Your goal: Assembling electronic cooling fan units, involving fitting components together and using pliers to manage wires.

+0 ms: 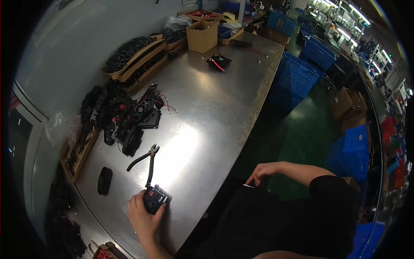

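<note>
My left hand (141, 215) is closed around a small black plastic device (155, 199) with a red mark and pale slots on its face, at the near part of the metal table. Just beyond it lies a pair of cutting pliers (152, 156), jaws pointing away and dark handles spread; one handle end meets the device. Left of them rests a black oblong plastic part (104, 181). Off the table on the right, my right hand (261, 172) is beside my dark clothing, its fingers bent together. A thin white edge (249, 186) shows at its fingertips; what it belongs to is hidden.
A heap of black parts with small fans and red wires (129, 112) covers the table's left side. Behind are cardboard trays of black pieces (138, 60), a cardboard box (202, 38) and a black unit with a red wire (219, 62). Blue crates (295, 77) stand right of the table.
</note>
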`<state>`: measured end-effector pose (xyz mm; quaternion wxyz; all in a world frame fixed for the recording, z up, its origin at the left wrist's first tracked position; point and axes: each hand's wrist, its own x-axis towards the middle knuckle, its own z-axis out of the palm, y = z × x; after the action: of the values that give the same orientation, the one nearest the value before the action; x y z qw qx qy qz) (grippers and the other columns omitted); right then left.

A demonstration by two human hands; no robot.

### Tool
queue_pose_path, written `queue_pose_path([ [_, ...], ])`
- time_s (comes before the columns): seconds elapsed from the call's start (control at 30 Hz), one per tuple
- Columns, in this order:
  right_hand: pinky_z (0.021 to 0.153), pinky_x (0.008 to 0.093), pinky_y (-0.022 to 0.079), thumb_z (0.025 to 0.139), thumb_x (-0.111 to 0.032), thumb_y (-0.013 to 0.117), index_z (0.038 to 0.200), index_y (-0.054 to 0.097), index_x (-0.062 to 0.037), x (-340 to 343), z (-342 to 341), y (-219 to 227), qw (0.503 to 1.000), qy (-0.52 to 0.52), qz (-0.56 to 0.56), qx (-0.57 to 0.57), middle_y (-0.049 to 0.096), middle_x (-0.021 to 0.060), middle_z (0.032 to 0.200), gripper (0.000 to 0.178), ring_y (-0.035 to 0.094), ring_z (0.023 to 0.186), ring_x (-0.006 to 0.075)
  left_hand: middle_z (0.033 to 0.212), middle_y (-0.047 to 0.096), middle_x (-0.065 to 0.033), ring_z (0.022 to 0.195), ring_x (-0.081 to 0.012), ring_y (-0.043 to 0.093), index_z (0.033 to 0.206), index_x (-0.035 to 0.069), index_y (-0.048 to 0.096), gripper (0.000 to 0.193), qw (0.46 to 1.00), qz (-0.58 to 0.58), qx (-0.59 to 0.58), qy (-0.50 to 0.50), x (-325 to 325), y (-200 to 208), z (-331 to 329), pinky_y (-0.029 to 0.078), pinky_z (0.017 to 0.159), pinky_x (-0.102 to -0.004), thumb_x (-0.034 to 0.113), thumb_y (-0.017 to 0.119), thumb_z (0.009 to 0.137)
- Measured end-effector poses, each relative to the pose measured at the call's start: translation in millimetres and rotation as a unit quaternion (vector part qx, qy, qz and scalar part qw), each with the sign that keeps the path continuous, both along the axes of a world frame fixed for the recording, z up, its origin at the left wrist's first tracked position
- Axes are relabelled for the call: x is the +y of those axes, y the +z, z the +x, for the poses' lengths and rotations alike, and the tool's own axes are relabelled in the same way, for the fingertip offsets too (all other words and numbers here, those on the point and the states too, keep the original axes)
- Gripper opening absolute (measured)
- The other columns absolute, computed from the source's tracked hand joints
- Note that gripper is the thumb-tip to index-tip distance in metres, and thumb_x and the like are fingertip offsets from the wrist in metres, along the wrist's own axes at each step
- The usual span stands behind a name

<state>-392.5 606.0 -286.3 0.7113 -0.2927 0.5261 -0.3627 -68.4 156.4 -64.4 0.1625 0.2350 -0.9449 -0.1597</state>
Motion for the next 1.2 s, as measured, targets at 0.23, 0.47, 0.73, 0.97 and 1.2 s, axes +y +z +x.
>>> queue_pose_path([
  [0.23,0.124,0.0423,0.037,0.109,-0.051,0.053,0.159,0.052,-0.0132,-47.1,44.7,-204.0,0.975,-0.214,0.023,0.051,0.052,0.0059,0.162,0.062,0.049,0.147,0.0253,0.116,0.065,-0.0144,0.110,-0.0377,0.060,0.127,0.004,0.063,0.069,1.000,0.004,-0.003,0.002,-0.9,5.6,-3.6,0.050,0.096,-0.0475,0.029,0.091,0.068],
  [0.47,0.120,0.0421,0.040,0.108,-0.046,0.056,0.155,0.054,-0.0107,-76.6,56.8,-181.9,0.952,-0.269,0.138,0.047,0.053,0.0118,0.159,0.059,0.052,0.142,0.0276,0.116,0.065,-0.0140,0.110,-0.0379,0.060,0.127,0.004,0.063,0.069,1.000,0.000,-0.002,0.006,1.8,2.6,0.8,0.050,0.096,-0.0474,0.030,0.091,0.069],
  [0.73,0.113,0.0436,0.047,0.106,-0.039,0.061,0.150,0.058,-0.0086,-78.3,50.6,-174.8,0.935,-0.279,0.052,0.215,0.059,0.0201,0.149,0.054,0.060,0.133,0.0310,0.116,0.065,-0.0137,0.111,-0.0376,0.060,0.126,0.005,0.064,0.069,1.000,0.016,0.001,0.012,0.9,8.5,2.5,0.050,0.096,-0.0472,0.032,0.091,0.069],
  [0.97,0.106,0.0382,0.050,0.103,-0.035,0.067,0.137,0.062,-0.0003,-24.3,49.0,-31.5,0.953,-0.052,0.061,0.293,0.070,0.0172,0.128,0.049,0.064,0.124,0.0294,0.115,0.066,-0.0128,0.108,-0.0372,0.061,0.124,0.005,0.065,0.068,1.000,0.001,0.005,0.000,-4.0,7.7,1.1,0.050,0.094,-0.0466,0.037,0.091,0.069],
  [1.2,0.084,0.0396,0.056,0.098,-0.029,0.067,0.120,0.068,0.0007,-13.3,45.5,-15.5,0.953,0.020,0.023,0.301,0.073,0.0152,0.106,0.037,0.071,0.097,0.0298,0.115,0.067,-0.0110,0.105,-0.0340,0.062,0.123,0.006,0.067,0.067,1.000,-0.005,0.006,0.007,-2.3,9.3,2.6,0.052,0.092,-0.0457,0.039,0.091,0.069],
])
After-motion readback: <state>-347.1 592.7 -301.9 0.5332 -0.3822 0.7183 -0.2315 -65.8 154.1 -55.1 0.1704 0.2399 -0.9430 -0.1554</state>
